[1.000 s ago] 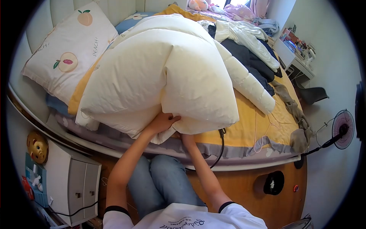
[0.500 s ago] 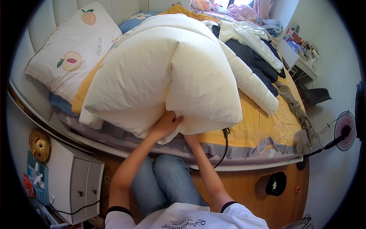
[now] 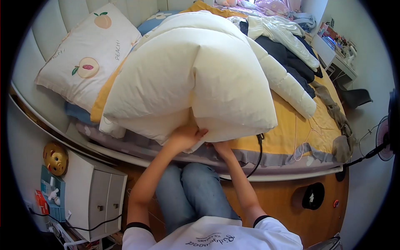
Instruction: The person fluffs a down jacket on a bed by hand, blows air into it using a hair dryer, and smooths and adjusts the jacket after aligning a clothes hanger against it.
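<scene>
A cream-white puffer jacket (image 3: pixel 154 79) lies spread over the bed, its lower hem toward me and one padded sleeve (image 3: pixel 287 81) stretched out to the right. My left hand (image 3: pixel 183 138) is closed on the hem by the front opening, thumb pointing right. Just to its right, my right hand (image 3: pixel 222 148) grips the underside of the hem edge; its fingertips are partly covered by the fabric. Whatever small part of the opening lies between the two hands is too hidden to make out.
A pillow with peach prints (image 3: pixel 89 62) leans at the left. Dark clothes (image 3: pixel 283 58) and a white garment (image 3: pixel 287 35) lie at the back right. A black cable (image 3: pixel 259 156) hangs over the bed's edge. A white cabinet (image 3: pixel 89 196) stands left, a black bin (image 3: pixel 312 196) right.
The view has shifted, so the whole scene sits a little further right. My right hand has come slightly out from under the hem; my left hand stays at the opening.
</scene>
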Tool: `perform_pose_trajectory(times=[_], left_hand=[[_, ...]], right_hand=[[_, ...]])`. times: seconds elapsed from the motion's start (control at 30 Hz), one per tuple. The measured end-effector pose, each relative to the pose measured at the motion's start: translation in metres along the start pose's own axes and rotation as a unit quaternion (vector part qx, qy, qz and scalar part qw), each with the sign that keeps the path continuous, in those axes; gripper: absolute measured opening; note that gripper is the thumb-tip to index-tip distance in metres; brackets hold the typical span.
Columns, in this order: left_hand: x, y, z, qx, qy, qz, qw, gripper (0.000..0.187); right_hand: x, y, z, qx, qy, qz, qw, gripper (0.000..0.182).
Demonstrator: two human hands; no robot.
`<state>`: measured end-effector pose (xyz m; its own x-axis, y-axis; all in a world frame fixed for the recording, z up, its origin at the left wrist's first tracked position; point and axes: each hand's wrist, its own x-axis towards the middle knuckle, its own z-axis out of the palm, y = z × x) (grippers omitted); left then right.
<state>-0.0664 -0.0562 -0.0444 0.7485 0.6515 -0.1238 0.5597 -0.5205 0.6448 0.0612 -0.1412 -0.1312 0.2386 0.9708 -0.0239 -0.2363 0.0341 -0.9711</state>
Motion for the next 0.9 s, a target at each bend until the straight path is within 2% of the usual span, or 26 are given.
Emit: perform_pose_trajectory(times=[0.03, 0.07, 0.1, 0.17, 0.2, 0.27, 0.3, 0.37, 0.4, 0.43, 0.47, 0.5, 0.53, 0.6, 0.63, 0.67, 0.7, 0.73, 0.77, 0.8, 0.83, 0.9], left_hand=[[0.000, -0.001, 0.000, 0.014, 0.035, 0.047, 0.998, 0.037], [0.015, -0.027, 0.018, -0.005, 0.052, 0.099, 0.994, 0.035], [0.013, -0.024, 0.017, -0.004, 0.049, 0.096, 0.994, 0.035], [0.013, -0.014, 0.016, -0.154, 0.056, -0.002, 0.987, 0.031], [0.017, -0.015, 0.018, -0.151, 0.055, -0.004, 0.987, 0.031], [0.022, -0.017, 0.019, -0.281, 0.142, 0.034, 0.949, 0.032], [0.022, -0.017, 0.013, -0.278, 0.141, 0.032, 0.950, 0.032], [0.019, -0.017, -0.005, -0.398, 0.146, -0.013, 0.906, 0.033], [0.016, -0.019, -0.009, -0.311, 0.167, 0.025, 0.935, 0.041], [0.008, -0.018, -0.012, -0.309, 0.166, 0.023, 0.936, 0.041], [-0.003, -0.014, -0.015, -0.097, 0.184, 0.033, 0.978, 0.046], [-0.012, -0.012, -0.015, 0.120, 0.193, 0.041, 0.973, 0.051], [-0.017, -0.014, -0.010, 0.123, 0.190, 0.040, 0.973, 0.051], [-0.023, -0.018, 0.004, 0.205, 0.096, 0.000, 0.974, 0.059], [-0.020, -0.019, 0.008, 0.209, 0.093, 0.000, 0.973, 0.059], [-0.015, -0.019, 0.010, 0.135, 0.091, -0.016, 0.987, 0.056], [-0.012, -0.019, 0.009, 0.061, 0.089, -0.031, 0.994, 0.053], [-0.011, -0.021, 0.006, 0.066, 0.088, -0.030, 0.993, 0.053], [-0.009, -0.020, 0.003, -0.091, 0.105, -0.001, 0.990, 0.048], [-0.008, -0.019, 0.000, -0.247, 0.117, 0.028, 0.962, 0.044], [-0.008, -0.020, -0.004, -0.244, 0.114, 0.027, 0.963, 0.044], [-0.012, -0.016, -0.020, -0.165, 0.182, -0.033, 0.969, 0.036]], right_hand=[[0.005, -0.007, 0.010, -0.003, 0.029, 0.013, 0.999, 0.015], [0.006, -0.011, 0.015, -0.006, 0.060, 0.033, 0.998, 0.015], [0.008, -0.008, 0.015, -0.003, 0.060, 0.036, 0.998, 0.015], [0.019, -0.007, 0.014, -0.127, 0.106, -0.131, 0.978, 0.015], [0.023, -0.007, 0.016, -0.124, 0.106, -0.130, 0.978, 0.015], [0.028, -0.003, 0.025, 0.006, 0.179, -0.102, 0.979, 0.016], [0.027, -0.001, 0.024, 0.010, 0.179, -0.100, 0.979, 0.016], [0.022, 0.000, 0.019, 0.186, 0.108, -0.052, 0.975, 0.018], [0.016, -0.002, 0.018, 0.188, 0.108, -0.050, 0.975, 0.018], [0.006, -0.005, 0.019, 0.137, 0.077, 0.010, 0.988, 0.017], [0.000, -0.010, 0.022, 0.085, 0.045, 0.070, 0.993, 0.017], [-0.002, -0.013, 0.025, 0.089, 0.045, 0.070, 0.993, 0.017], [-0.003, -0.015, 0.029, 0.072, 0.014, 0.100, 0.992, 0.016], [0.000, -0.005, 0.036, 0.062, -0.016, 0.130, 0.989, 0.014], [0.008, 0.010, 0.037, 0.054, 0.004, 0.086, 0.995, 0.014], [0.013, 0.012, 0.041, 0.045, 0.024, 0.039, 0.998, 0.014], [0.015, 0.013, 0.041, 0.050, 0.024, 0.037, 0.998, 0.014], [0.017, 0.013, 0.040, 0.133, 0.028, 0.032, 0.990, 0.013], [0.018, 0.010, 0.040, 0.214, 0.033, 0.027, 0.976, 0.012], [0.019, 0.008, 0.037, 0.218, 0.034, 0.026, 0.975, 0.012], [0.018, 0.005, 0.034, 0.181, 0.008, 0.033, 0.983, 0.013], [0.008, 0.001, 0.025, 0.151, -0.012, 0.035, 0.988, 0.015]])
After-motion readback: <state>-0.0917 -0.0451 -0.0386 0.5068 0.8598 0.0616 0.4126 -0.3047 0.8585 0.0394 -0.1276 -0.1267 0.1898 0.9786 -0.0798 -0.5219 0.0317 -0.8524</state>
